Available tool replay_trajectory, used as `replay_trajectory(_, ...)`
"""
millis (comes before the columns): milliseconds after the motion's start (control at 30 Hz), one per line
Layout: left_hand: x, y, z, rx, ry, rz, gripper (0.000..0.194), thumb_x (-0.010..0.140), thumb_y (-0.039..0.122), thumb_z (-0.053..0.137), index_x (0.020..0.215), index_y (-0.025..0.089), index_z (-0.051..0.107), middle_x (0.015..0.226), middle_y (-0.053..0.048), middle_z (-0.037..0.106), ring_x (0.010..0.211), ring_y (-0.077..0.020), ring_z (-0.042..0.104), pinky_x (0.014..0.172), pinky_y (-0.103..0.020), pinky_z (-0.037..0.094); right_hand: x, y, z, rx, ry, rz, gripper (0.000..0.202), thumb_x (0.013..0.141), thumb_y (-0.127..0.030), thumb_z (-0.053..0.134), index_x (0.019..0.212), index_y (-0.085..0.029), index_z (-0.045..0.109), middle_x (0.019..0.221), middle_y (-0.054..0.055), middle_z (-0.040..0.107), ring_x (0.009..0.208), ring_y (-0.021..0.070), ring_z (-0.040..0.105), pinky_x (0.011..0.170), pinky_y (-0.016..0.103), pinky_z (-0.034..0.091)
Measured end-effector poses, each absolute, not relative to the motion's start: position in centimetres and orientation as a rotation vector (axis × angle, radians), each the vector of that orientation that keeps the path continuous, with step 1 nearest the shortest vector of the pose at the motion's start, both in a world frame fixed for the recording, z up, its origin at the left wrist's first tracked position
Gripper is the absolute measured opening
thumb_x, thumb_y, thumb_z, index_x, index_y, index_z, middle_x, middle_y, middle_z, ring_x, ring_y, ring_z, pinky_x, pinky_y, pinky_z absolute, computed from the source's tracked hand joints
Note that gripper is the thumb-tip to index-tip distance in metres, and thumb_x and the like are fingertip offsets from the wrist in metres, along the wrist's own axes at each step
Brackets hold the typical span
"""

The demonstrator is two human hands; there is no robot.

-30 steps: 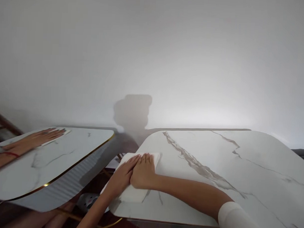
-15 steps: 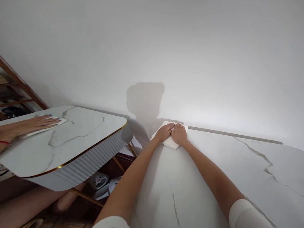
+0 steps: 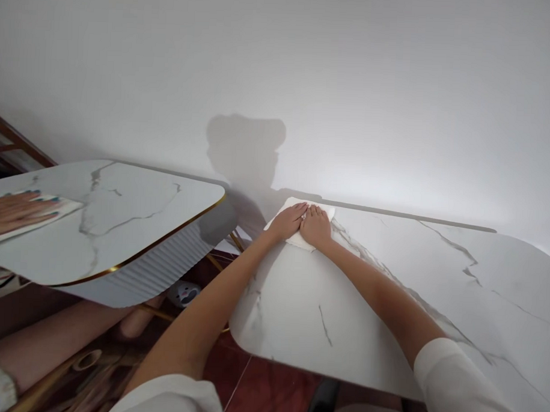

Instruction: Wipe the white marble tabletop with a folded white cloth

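Both hands rest on a folded white cloth (image 3: 301, 240) near the back edge of a white marble-patterned table (image 3: 289, 302). My left hand (image 3: 287, 222) lies flat over the cloth's left part, fingers pointing toward the wall. My right hand (image 3: 316, 226) presses flat beside it, the fingertips of the two hands nearly meeting. Cloth shows around and in front of the fingers. What lies beneath the palms is hidden.
To the left stands a second marble-patterned table (image 3: 134, 225) with a gold rim and a ribbed side. A co-worker's hand (image 3: 24, 212) lies on a white cloth (image 3: 70, 206) there. A pale wall (image 3: 351, 100) rises behind both tables; red floor (image 3: 259, 386) shows below.
My view has tilted down, so the near table's front edge and the floor now show. My hands stay at about the same spot. The co-worker's hand and cloth have slid left.
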State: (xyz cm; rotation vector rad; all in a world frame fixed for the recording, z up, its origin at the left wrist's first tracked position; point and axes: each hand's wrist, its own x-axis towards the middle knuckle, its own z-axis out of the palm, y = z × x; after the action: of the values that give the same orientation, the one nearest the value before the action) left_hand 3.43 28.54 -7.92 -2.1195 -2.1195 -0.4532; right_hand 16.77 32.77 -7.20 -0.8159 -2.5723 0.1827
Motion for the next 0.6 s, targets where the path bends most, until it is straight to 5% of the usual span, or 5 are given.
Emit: replay_trajectory(600,14.8,5.8,-8.8,-1.909,-2.262,-0.361,0.054,0.087,0.026,0.031,0.139,0.013,0.036,0.145,-0.01,0.036,0.133,-0.0216,0.034,0.11,-0.042,0.029,28.9,14.8,-6.7,-0.31,-2.734,0.11,0.058,0.087,-0.025,0.042,0.13,0.014,0.038,0.136,0.033,0.038,0.127,0.0371,0.038,0.103,0.048,0.029)
